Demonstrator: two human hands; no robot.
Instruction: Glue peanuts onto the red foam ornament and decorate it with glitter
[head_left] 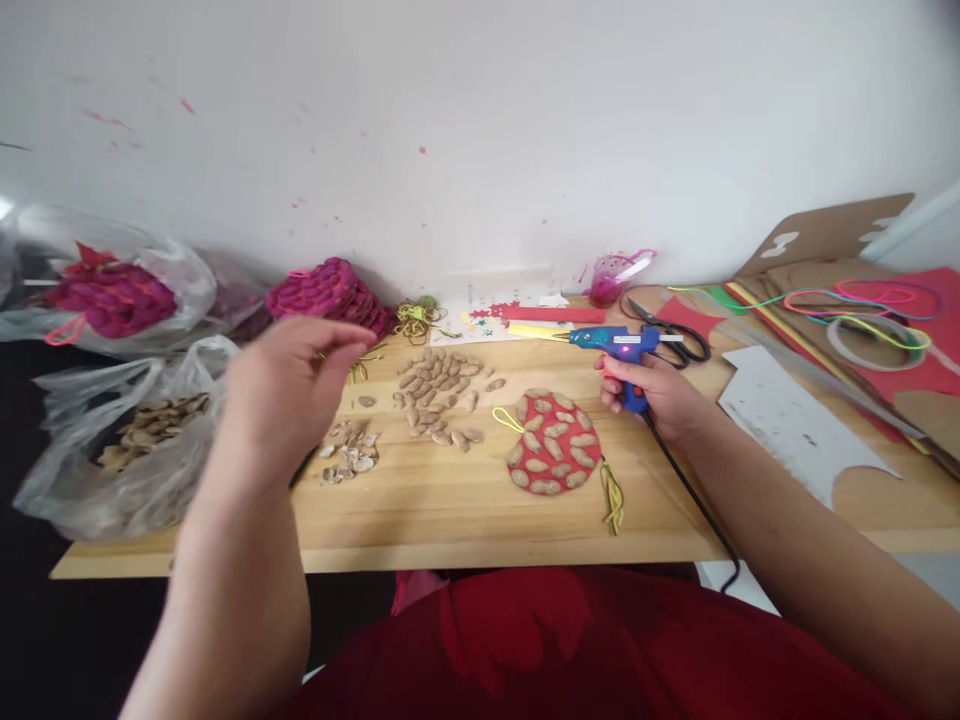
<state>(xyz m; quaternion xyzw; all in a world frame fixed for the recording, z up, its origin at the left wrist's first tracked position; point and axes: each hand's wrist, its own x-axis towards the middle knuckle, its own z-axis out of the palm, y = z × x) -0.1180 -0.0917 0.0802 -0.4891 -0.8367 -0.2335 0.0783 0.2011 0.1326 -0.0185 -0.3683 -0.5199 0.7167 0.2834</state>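
Observation:
My right hand (652,390) is wrapped round the handle of a blue hot glue gun (634,345), its nozzle pointing left and a light glowing on its side. Left of that hand, a red heart-shaped piece (536,478) lies on the table with peanuts stuck over it, a yellow loop at its upper left and a yellow-green tassel (613,497) at its lower right. Raised above the table's left part, my left hand (289,395) has thumb and fingers pinched together; anything between them is hidden. Loose peanuts (439,385) and broken shells (349,460) lie to its right.
Plastic bags, one with shells (150,435), stand at the left beside purple-red peanut-covered pieces (330,295). Scissors (675,335), a pink-stained cup (611,275), cardboard (825,235) and coloured cords (862,300) lie behind and right. The black cable (697,510) crosses the table's front edge.

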